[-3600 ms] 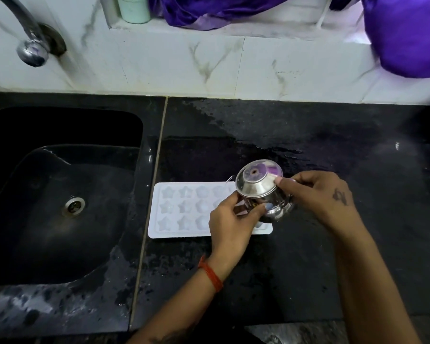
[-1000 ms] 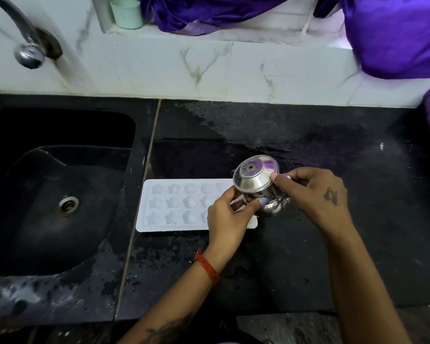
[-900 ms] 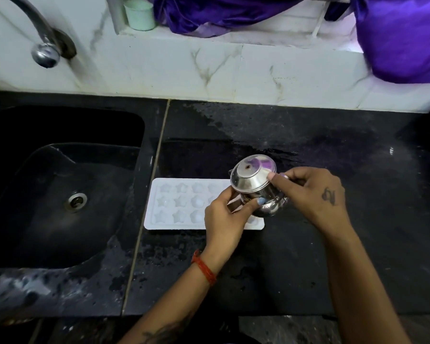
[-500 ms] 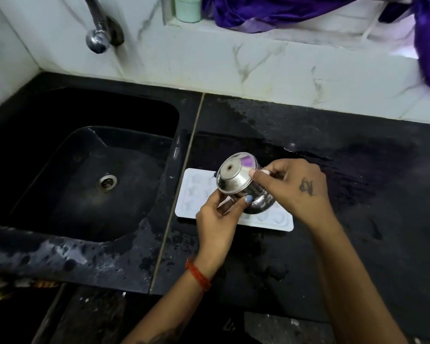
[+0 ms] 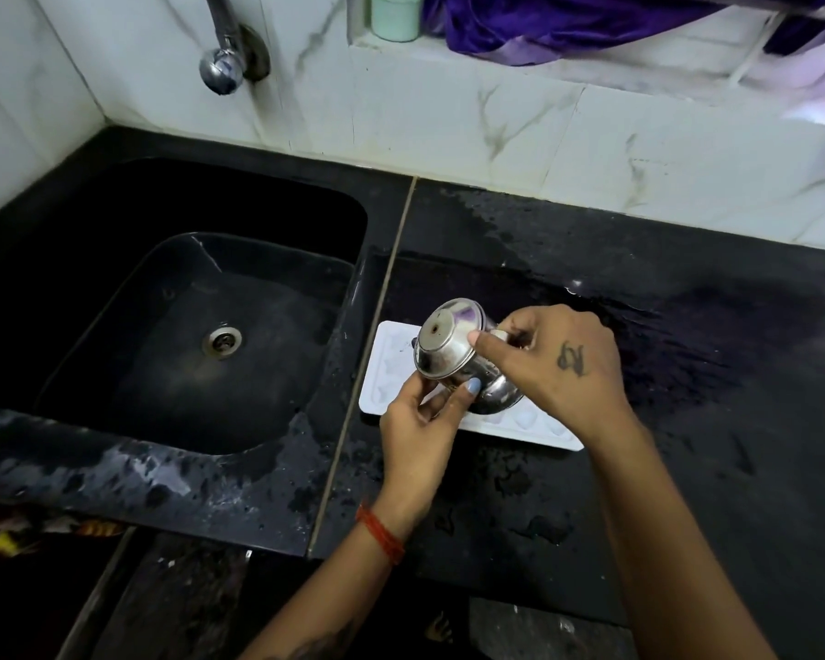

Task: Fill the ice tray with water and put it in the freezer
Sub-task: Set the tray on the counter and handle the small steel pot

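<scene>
both hands tip a steel pot (image 5: 458, 357) over the white ice tray (image 5: 520, 423) on the black worktop (image 5: 687, 421), just right of the sink (image 5: 201, 335). left hand (image 5: 420, 421) fingers curl under the pot, right hand (image 5: 553, 364) pinches its far side. best to pour slow, moving cell to cell. water level in the cells unclear; pot's contents hidden

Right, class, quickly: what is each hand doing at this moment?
Left hand: grips the steel pot from below, tilted over the ice tray.
Right hand: holds the same pot at its upper side.
</scene>
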A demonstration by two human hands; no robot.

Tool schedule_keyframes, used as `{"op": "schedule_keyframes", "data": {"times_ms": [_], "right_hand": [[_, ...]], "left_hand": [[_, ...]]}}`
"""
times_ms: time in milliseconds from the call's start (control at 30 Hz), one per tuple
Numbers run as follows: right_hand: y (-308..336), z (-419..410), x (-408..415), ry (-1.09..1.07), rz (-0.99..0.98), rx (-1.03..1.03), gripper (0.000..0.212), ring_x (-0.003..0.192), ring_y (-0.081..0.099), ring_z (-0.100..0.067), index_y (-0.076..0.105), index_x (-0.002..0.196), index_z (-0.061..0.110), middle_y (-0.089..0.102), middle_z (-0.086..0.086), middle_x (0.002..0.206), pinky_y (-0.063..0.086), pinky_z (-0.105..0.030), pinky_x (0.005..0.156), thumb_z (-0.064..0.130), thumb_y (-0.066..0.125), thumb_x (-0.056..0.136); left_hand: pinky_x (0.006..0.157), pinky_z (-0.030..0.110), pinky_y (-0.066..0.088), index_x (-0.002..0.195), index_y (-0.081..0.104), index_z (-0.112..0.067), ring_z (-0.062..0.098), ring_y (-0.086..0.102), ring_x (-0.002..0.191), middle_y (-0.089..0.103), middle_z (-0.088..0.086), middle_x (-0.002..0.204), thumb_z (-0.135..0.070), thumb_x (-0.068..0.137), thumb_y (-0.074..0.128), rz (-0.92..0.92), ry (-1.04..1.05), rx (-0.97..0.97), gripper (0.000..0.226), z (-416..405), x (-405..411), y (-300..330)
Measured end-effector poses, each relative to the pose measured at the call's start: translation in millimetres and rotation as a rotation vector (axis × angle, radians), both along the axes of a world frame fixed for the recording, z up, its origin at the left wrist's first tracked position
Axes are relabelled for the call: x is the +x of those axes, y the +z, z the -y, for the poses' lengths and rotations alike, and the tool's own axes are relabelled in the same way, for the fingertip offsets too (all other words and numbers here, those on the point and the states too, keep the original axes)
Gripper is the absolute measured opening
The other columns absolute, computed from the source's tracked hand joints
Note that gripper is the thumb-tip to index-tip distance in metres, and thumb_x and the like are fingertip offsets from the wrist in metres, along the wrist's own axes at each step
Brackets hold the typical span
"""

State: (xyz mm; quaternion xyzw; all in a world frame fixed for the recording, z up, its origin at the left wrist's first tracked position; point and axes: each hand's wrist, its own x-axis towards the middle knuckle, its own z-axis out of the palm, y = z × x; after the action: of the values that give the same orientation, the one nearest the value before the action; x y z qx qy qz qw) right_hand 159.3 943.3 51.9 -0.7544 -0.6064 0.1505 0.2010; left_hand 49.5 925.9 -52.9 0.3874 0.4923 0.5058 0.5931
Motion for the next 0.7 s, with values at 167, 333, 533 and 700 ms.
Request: {"op": "schedule_keyframes", "data": {"times_ms": [167,333,533,700], "right_hand": [[-3,5,8,-0.041,-0.154,0.001,0.029,0.063,0.064,-0.008,0.07,0.067,0.02,0.069,0.004,0.062,0.044,-0.023,0.06,0.046,0.065,0.08],[-10,9,15,-0.12,-0.322,0.023,0.024,0.073,0.067,-0.013,0.073,0.066,0.02,0.072,0.003,0.068,0.053,-0.036,0.075,0.041,0.07,0.077],[-11,15,24,-0.159,-0.42,0.057,0.022,0.076,0.069,-0.01,0.072,0.064,0.021,0.072,0.006,0.067,0.054,-0.043,0.081,0.04,0.072,0.075],[-5,17,28,-0.158,-0.332,0.06,0.023,0.073,0.068,-0.013,0.072,0.064,0.021,0.071,0.004,0.066,0.054,-0.039,0.076,0.041,0.07,0.076]], "left_hand": [[0.094,0.033,0.052,0.113,0.067,-0.014,0.012,0.068,0.101,0.073,-0.002,0.105,-0.017,0.079,0.075,-0.057,-0.005,0.024,0.035,-2,0,2],[0.079,0.015,0.052,0.107,0.069,-0.02,0.006,0.07,0.092,0.075,-0.004,0.095,-0.017,0.075,0.078,-0.127,0.007,0.049,0.033,-3,1,8],[0.074,0.011,0.05,0.114,0.067,-0.018,0.002,0.069,0.089,0.074,-0.004,0.098,-0.021,0.076,0.077,-0.221,-0.001,0.114,0.04,-1,7,12],[0.069,0.004,0.046,0.113,0.067,-0.02,-0.002,0.067,0.089,0.073,-0.006,0.099,-0.022,0.076,0.077,-0.215,-0.035,0.111,0.039,0,13,14]]}}
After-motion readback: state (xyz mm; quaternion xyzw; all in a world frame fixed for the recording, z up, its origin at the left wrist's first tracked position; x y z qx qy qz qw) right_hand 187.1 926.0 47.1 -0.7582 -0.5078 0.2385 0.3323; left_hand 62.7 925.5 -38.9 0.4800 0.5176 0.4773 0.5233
